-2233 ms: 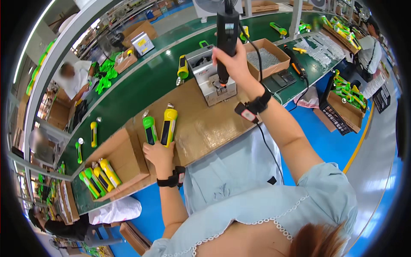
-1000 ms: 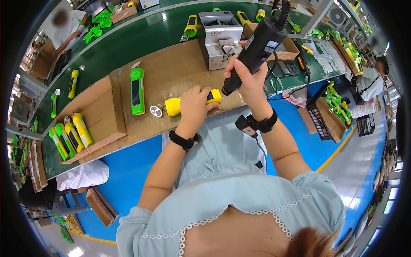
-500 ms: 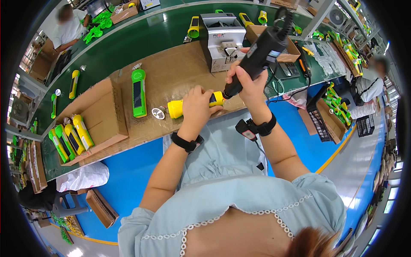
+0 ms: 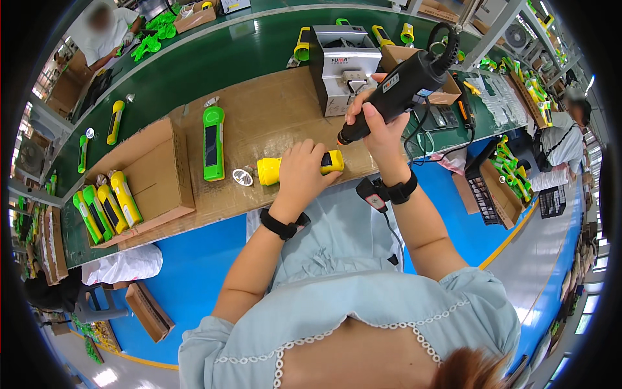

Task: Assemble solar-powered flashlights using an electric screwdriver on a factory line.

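A yellow flashlight (image 4: 269,171) lies on its side on the cardboard-covered bench, and my left hand (image 4: 303,170) is wrapped over its middle. In my right hand (image 4: 382,129) is a black electric screwdriver (image 4: 398,91), tilted with its tip down and to the left. That tip sits just above the flashlight's right end, apart from it. Close to the flashlight's left end lies a round silver reflector (image 4: 242,177). Further left rests a green flashlight (image 4: 213,144) with a dark panel, a small clear part beside its top.
An open cardboard box (image 4: 175,162) at the left holds several green and yellow flashlights. Behind my hands stands a grey metal machine (image 4: 343,68). A cable runs down right of the screwdriver. A crate (image 4: 484,188) is at the right. One co-worker sits far left, another far right.
The screwdriver's tip has lifted off the end of the yellow flashlight. My left hand still holds the flashlight, and the whole view has shifted slightly.
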A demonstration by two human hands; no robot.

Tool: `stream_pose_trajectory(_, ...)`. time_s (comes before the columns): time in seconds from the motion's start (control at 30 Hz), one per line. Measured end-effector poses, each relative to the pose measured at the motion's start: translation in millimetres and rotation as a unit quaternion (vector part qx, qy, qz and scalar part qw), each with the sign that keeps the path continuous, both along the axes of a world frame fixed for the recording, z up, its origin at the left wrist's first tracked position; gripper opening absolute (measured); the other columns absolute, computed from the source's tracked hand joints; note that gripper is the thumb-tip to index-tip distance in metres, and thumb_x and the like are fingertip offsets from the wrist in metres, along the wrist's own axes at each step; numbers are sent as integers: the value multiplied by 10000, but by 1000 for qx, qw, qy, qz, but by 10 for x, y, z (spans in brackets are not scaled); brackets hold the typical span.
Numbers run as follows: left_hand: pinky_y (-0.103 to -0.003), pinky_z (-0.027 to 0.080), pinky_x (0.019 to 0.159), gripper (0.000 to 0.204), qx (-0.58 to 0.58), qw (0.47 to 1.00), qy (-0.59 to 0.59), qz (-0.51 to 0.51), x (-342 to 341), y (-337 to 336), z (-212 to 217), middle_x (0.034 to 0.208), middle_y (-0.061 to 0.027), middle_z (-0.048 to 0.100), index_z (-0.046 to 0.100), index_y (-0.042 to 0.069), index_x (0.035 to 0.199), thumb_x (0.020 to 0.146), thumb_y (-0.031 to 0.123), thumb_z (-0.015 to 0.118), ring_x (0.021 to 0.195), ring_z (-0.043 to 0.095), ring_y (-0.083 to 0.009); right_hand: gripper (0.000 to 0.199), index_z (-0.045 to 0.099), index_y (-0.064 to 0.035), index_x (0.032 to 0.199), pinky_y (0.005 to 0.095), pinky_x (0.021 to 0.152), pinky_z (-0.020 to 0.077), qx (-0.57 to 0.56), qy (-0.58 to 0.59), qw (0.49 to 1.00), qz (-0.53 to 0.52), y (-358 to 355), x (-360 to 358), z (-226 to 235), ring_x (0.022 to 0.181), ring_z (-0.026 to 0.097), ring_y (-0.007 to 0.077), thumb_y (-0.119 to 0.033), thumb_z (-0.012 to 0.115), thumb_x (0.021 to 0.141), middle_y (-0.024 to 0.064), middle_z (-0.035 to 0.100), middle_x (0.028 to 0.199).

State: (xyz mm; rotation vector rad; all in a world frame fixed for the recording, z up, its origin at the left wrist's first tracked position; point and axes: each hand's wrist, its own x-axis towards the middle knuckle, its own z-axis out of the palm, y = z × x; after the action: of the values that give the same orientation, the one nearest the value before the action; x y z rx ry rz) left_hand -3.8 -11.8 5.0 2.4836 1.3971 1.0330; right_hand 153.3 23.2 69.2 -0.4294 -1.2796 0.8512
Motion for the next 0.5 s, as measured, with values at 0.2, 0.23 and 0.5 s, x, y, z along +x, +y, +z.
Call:
stream_pose_trajectory(0.2,-371,427,663,391,-10,1000,-4,2,2,28,3,793,-52,551,624,105,833,561,307,820,768,558,-261,532,320,5,1250,333,604,499,-8,-11,1000,14,-37,-1,-36,634,582,195,-122,639,844,106,562,740)
stream_pose_trajectory(0.23,-370,428,662,389,-10,1000,-7,3,0,33,1,789,-51,556,628,107,836,562,306,820,766,561,-260,532,320,5,1250,333,604,499,-9,-10,1000,13,-42,0,-43,634,582,195,-122,639,844,106,562,740)
stream_pose_trajectory(0.5,-371,429,664,385,-15,1000,-4,3,-2,31,33,783,-50,559,631,107,833,568,313,817,771,565,-258,551,320,4,1259,340,605,500,-4,5,1000,22,-48,32,-51,633,581,199,-128,647,837,110,559,744)
